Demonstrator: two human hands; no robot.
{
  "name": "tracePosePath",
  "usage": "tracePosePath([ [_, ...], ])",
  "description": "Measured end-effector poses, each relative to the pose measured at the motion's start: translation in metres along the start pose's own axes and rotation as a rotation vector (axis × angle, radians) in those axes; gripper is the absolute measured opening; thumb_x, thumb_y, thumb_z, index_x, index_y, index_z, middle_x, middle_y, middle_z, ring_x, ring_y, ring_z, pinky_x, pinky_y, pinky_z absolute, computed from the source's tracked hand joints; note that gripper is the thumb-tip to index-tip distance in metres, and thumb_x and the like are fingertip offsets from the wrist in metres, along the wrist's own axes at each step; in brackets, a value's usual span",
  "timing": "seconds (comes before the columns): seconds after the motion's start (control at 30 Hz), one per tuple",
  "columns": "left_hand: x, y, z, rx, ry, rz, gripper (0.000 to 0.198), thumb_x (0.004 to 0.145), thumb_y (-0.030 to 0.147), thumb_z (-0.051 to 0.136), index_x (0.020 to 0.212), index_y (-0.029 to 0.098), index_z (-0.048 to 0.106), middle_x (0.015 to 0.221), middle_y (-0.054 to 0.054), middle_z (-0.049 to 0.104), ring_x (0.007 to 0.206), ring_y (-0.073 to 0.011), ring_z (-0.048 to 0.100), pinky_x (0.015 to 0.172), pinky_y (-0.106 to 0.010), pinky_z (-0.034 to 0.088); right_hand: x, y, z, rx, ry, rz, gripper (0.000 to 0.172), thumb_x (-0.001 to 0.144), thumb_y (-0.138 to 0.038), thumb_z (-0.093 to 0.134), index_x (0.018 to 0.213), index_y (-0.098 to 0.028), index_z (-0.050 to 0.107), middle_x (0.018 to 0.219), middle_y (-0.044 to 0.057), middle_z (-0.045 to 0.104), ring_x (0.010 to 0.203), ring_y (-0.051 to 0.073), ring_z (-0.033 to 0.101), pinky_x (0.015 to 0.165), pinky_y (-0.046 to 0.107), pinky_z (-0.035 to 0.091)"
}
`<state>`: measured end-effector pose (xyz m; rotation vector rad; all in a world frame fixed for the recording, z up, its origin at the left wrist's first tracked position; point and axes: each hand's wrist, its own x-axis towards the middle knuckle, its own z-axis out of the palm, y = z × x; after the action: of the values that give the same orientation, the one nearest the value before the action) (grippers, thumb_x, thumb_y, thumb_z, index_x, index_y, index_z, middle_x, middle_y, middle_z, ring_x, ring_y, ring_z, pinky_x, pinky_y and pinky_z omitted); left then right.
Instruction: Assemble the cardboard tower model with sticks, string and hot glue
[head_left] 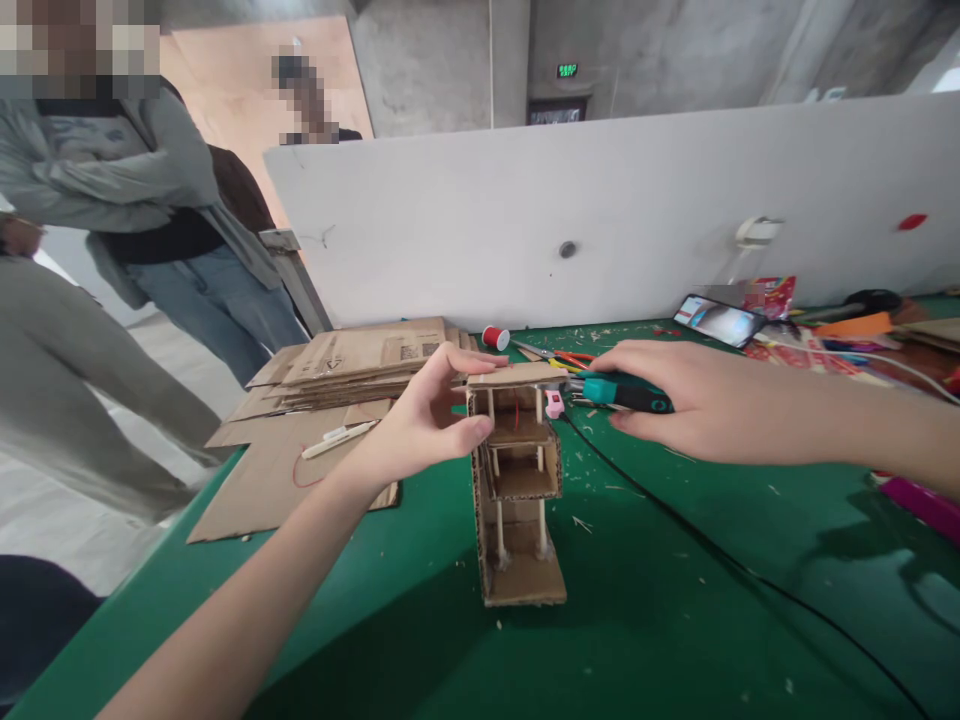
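Note:
A small tiered cardboard structure (525,590) stands upright on the green table, with pale sticks between its levels and a red thread hanging in the top one. My left hand (439,415) grips its upper left side between thumb and fingers. In my right hand (667,400) is a pair of pliers (619,390) with teal and black handles. Their metal end reaches the structure's top right edge; whether the jaws touch it, I cannot tell. Just below, a pink device (555,403) with a black cable (675,525) shows beside the structure, partly hidden.
Stacked cardboard sheets (352,360) lie at the left, a white pen-like tool (337,440) on them. Behind the structure are a red thread spool (495,337) and scissors (540,352). A phone (718,320) leans at the back right. People stand beyond the table's left edge.

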<state>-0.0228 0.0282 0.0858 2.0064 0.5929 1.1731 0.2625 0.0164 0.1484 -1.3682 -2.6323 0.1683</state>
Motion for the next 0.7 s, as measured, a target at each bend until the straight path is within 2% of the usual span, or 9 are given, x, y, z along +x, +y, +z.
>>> tracePosePath([
  [0.2, -0.001, 0.0, -0.001, 0.002, 0.004, 0.009, 0.035, 0.084, 0.038, 0.071, 0.109, 0.023, 0.052, 0.132, -0.012, 0.056, 0.124, -0.0272, 0.055, 0.091, -0.039, 0.051, -0.002, -0.005, 0.001, -0.012, -0.001, 0.038, 0.046, 0.091, -0.053, 0.047, 0.123, -0.023, 0.061, 0.116, 0.011, 0.07, 0.097, 0.031, 0.066, 0.074, 0.041, 0.048],
  [0.4, 0.0, 0.0, -0.002, 0.025, 0.002, 0.032, 0.037, 0.083, 0.04, 0.072, 0.109, 0.023, 0.053, 0.131, -0.012, 0.057, 0.129, -0.0285, 0.052, 0.098, -0.041, 0.048, -0.001, -0.013, 0.006, 0.014, 0.086, 0.121, 0.049, 0.087, -0.061, 0.05, 0.113, -0.021, 0.063, 0.101, 0.011, 0.072, 0.081, 0.027, 0.067, 0.065, 0.036, 0.046],
  [0.57, 0.001, 0.0, -0.002, 0.034, 0.003, 0.03, 0.035, 0.083, 0.04, 0.071, 0.11, 0.024, 0.053, 0.131, -0.01, 0.058, 0.127, -0.0276, 0.053, 0.098, -0.041, 0.048, 0.0, -0.009, 0.002, -0.013, 0.027, 0.068, 0.038, 0.089, -0.057, 0.049, 0.09, -0.023, 0.064, 0.082, 0.007, 0.07, 0.068, 0.023, 0.063, 0.06, 0.035, 0.042],
  [0.7, 0.0, 0.0, -0.001, 0.034, 0.0, 0.024, 0.035, 0.083, 0.039, 0.071, 0.11, 0.024, 0.053, 0.132, -0.01, 0.057, 0.126, -0.0282, 0.054, 0.095, -0.041, 0.049, -0.001, -0.007, -0.001, -0.029, 0.008, 0.044, 0.038, 0.09, -0.058, 0.048, 0.092, -0.023, 0.063, 0.084, 0.007, 0.07, 0.07, 0.024, 0.063, 0.059, 0.035, 0.042],
])
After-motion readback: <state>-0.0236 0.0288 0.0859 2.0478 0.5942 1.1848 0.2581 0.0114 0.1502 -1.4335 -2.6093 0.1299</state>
